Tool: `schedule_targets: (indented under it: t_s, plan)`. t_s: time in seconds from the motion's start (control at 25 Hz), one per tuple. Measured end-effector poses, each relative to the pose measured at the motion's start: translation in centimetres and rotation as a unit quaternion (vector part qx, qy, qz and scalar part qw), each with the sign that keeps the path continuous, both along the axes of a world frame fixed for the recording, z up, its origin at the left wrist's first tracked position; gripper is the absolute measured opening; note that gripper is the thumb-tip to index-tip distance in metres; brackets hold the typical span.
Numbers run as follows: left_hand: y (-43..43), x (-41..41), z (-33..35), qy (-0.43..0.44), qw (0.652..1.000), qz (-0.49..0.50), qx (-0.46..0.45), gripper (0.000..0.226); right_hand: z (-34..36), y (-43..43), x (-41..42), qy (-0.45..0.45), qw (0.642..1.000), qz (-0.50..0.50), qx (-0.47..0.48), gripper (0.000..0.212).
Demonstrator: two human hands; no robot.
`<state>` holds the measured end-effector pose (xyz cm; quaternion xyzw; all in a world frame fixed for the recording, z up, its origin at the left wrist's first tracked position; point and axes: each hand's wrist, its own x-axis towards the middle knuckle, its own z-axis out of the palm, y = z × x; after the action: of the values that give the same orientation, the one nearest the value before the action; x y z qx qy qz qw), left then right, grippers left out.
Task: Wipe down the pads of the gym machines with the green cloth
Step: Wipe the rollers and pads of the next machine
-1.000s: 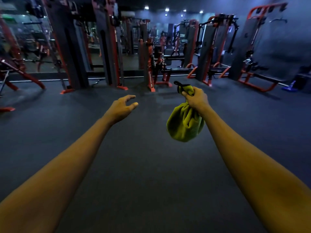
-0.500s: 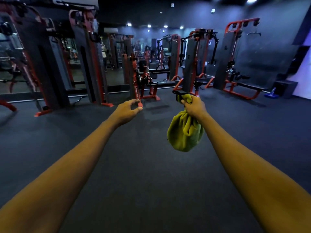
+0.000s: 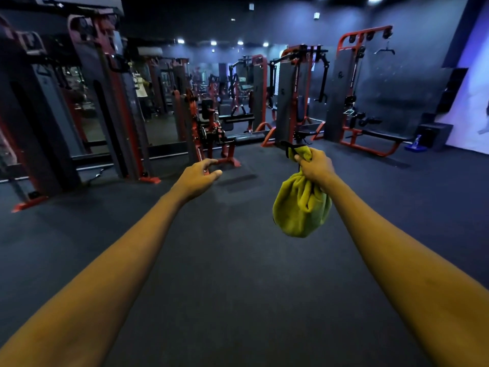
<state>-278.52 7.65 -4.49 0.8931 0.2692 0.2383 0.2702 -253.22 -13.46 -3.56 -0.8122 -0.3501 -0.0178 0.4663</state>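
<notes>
My right hand [image 3: 316, 166] is stretched out ahead and shut on the green cloth [image 3: 301, 207], which hangs bunched below the fist; a small dark piece sticks out above the fingers. My left hand [image 3: 197, 177] is held out beside it, empty, fingers loosely curled and apart. Both hands are over the dark rubber floor, well short of the machines. The nearest machine [image 3: 211, 133] is red and black with a low black pad [image 3: 251, 137]. A seated machine [image 3: 296, 102] with a black back pad stands behind the cloth hand.
A red lat pulldown frame [image 3: 362, 83] with a long black bench [image 3: 383, 135] stands at the right wall. Tall cable towers [image 3: 111, 102] and mirrors line the left. A blue spray bottle [image 3: 416, 143] sits on the floor at far right. Dark floor [image 3: 238, 274] stretches ahead.
The view has lifted and swung right, and the machines have come closer. Both arms stay outstretched; the right hand still holds the hanging cloth.
</notes>
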Motion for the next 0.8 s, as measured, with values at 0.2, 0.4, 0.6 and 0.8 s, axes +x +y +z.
schedule_targets:
  t_s: [0.2,0.4,0.6,0.8]
  plan:
    - [11.7,9.5,-0.8,-0.003,1.000,0.000,0.022,0.048,-0.1,10.9,9.7,-0.023,1.000,-0.001,0.006,0.017]
    - [23.0,19.6,-0.2,0.027,0.999,0.003,0.024,0.050,-0.2,23.3,19.7,-0.004,1.000,0.023,0.003,0.020]
    - [34.5,28.4,-0.5,0.020,1.000,0.007,0.015,0.053,-0.1,35.5,28.1,-0.004,0.999,0.031,0.016,0.025]
    - [47.9,36.9,-1.3,0.010,1.000,0.012,0.018,0.051,-1.1,48.2,36.3,-0.014,0.999,0.026,0.020,0.023]
